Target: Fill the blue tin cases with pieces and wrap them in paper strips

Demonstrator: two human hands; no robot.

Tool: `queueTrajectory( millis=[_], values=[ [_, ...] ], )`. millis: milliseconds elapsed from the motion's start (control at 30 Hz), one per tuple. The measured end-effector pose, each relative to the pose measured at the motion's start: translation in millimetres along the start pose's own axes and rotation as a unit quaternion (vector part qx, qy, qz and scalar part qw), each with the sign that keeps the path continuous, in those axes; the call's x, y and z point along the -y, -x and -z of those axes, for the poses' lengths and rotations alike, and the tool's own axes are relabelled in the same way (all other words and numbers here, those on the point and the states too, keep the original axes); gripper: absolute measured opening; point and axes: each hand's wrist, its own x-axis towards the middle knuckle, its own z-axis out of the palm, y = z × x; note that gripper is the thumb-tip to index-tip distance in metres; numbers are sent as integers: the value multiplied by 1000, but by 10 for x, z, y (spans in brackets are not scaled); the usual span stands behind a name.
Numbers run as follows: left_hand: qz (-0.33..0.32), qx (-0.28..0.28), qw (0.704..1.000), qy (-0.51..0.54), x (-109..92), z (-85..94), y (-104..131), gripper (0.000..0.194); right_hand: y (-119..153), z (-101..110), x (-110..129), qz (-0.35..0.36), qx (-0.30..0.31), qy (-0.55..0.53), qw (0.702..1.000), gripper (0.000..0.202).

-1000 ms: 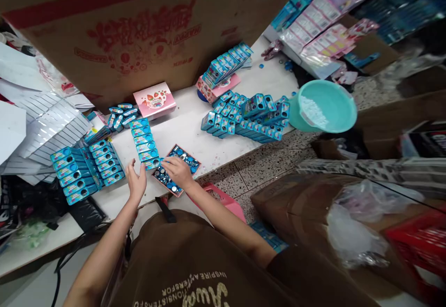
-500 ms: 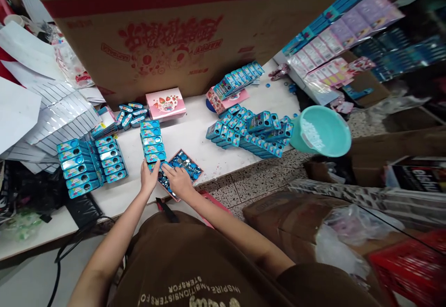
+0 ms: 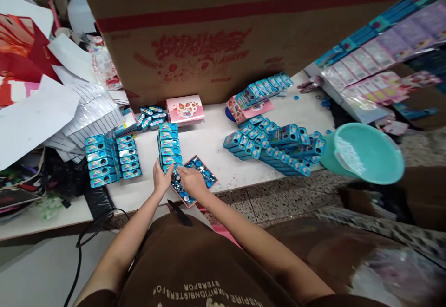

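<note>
Currently I am logging: row of blue boxes (image 3: 170, 143), capped-looking, ahead of a spread-fingered left hand (image 3: 162, 178); right hand (image 3: 193, 182) bending at its near end, grip indeterminable; tray (image 3: 213, 174) beneath, caps (image 3: 208, 177) plentiful; dark-holed boxes (image 3: 248, 145) right of the fingers, seemingly uncapped.

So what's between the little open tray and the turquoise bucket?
The head view shows white table with tiny scattered bits, then a cluster of blue boxes.

Brown top (image 3: 181, 256), seemingly cream lettering (image 3: 205, 291)
</note>
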Motion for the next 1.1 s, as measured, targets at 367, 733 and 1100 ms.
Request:
queueTrajectory(
  millis=[367, 733, 1100],
  values=[
    [60, -154, 920, -355, 692, 755, -502, 83, 400, 52, -107, -90, -217, -216, 948, 35],
    [99, -184, 908, -363, 683, 632, -455, 89, 881, -349, -106, -125, -182, -266, 939, 31],
    [238, -148, 912, -299, 711, 707, -672, 108, 915, -612, -598, -181, -112, -256, 943, 30]
  ],
)
